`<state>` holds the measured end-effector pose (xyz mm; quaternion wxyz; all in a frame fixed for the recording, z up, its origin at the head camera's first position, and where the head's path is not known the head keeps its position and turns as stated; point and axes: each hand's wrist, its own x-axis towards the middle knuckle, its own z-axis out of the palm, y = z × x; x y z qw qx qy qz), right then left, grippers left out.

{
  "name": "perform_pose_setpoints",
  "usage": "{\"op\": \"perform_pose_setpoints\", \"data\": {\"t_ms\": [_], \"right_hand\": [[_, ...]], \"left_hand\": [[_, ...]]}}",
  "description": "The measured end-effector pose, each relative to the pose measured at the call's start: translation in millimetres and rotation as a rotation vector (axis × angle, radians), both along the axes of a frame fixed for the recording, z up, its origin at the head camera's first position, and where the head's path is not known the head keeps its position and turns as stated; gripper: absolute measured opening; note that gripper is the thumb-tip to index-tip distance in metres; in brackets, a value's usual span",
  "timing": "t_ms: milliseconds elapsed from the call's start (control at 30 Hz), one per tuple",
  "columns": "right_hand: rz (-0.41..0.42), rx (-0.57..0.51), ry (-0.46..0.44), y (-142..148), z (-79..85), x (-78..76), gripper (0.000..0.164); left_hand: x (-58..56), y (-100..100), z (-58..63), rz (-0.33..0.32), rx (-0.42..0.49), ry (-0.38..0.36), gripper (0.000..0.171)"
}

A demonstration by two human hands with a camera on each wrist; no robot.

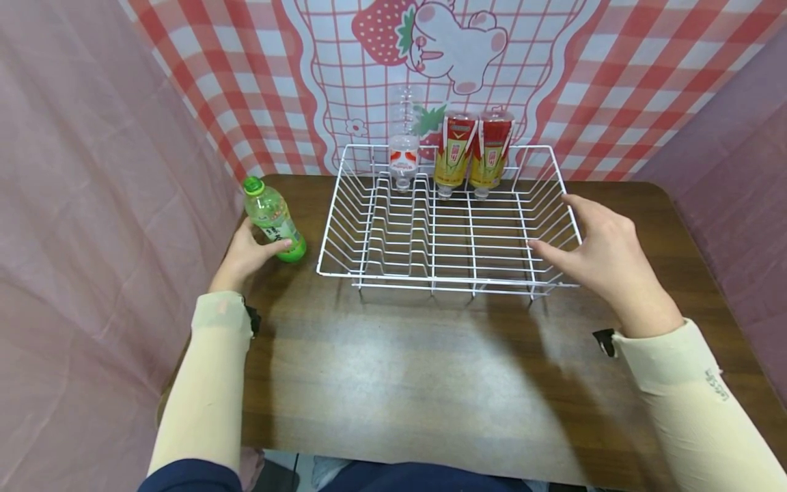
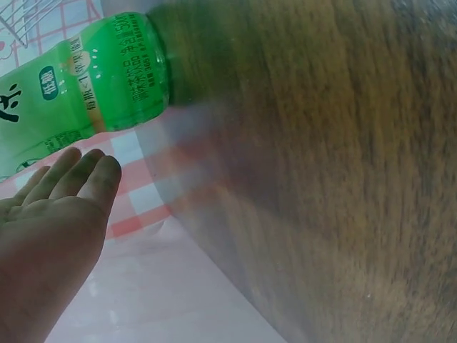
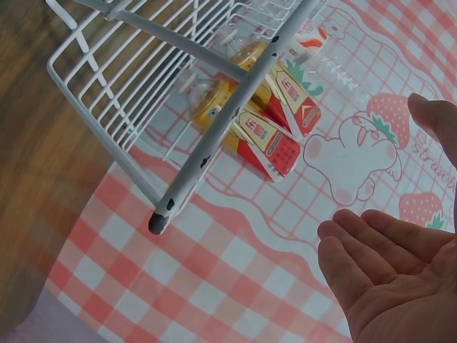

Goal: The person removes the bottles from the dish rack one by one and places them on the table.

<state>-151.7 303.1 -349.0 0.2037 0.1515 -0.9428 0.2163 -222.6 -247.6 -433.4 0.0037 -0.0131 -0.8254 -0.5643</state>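
A green plastic drink bottle (image 1: 274,220) with a green cap stands upright on the table, left of the rack. My left hand (image 1: 247,253) is spread around its lower part, the thumb overlapping its front in the head view. Straight fingers (image 2: 98,175) show right beside the bottle's wall in the left wrist view, not curled round it. At the right end of the white wire dish rack (image 1: 451,279), my right hand (image 1: 605,256) is held with thumb and fingers apart. The right wrist view shows nothing in its palm (image 3: 400,286).
Two bottles with red and yellow labels, one left (image 1: 455,154) and one right (image 1: 492,154), stand cap-down at the rack's back. Beside them is a clear bottle (image 1: 404,157), also upside down. Behind hangs a checked cloth (image 1: 264,82); a pink curtain (image 1: 80,239) borders the left side.
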Motion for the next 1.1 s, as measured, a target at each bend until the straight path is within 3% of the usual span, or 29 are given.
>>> {"op": "perform_pose_setpoints", "data": {"t_ms": [67, 267, 400, 867, 1100], "right_hand": [[0.005, -0.002, 0.002, 0.0, 0.8, 0.3, 0.074], [0.009, -0.006, 0.015, 1.1, 1.5, -1.0, 0.075], [0.006, -0.011, 0.009, 2.1, 0.5, -2.0, 0.077], [-0.009, -0.017, -0.009, 4.4, -3.0, -0.9, 0.077], [-0.008, -0.028, -0.004, 5.2, -5.4, -0.8, 0.076]], "left_hand": [[0.8, -0.1, 3.4, 0.004, -0.013, 0.0, 0.072], [-14.3, -13.4, -14.6, 0.028, 0.002, 0.026, 0.079], [-12.7, -12.8, -9.6, 0.033, 0.077, 0.046, 0.081], [-5.8, -19.3, 12.9, 0.049, 0.107, 0.059, 0.094], [-3.3, -16.9, 22.9, 0.046, 0.164, 0.117, 0.092]]}}
